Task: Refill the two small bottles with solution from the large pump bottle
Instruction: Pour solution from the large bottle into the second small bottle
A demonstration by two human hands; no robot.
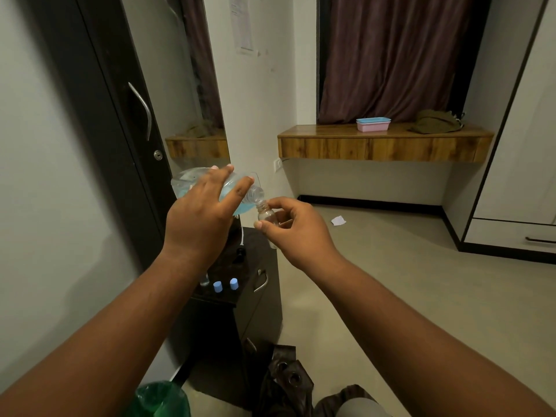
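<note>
My left hand (200,212) grips the large clear bottle (192,183) of blue solution, tipped on its side with its pump off and its open neck pointing right and down. That neck sits just over the mouth of a small clear bottle (266,214), which my right hand (293,225) holds upright by thumb and fingers. On the dark cabinet top (255,239) below stand two blue caps (217,286) and a second small clear bottle (204,279), partly hidden by my left forearm. A black piece (240,252), perhaps the pump head, lies there too.
A dark wardrobe door with a metal handle (141,108) stands at the left. A wooden shelf (382,144) at the back carries a pink and blue box (373,124) and folded cloth. A green-lined bin (159,400) and dark shoes (287,377) sit by my feet.
</note>
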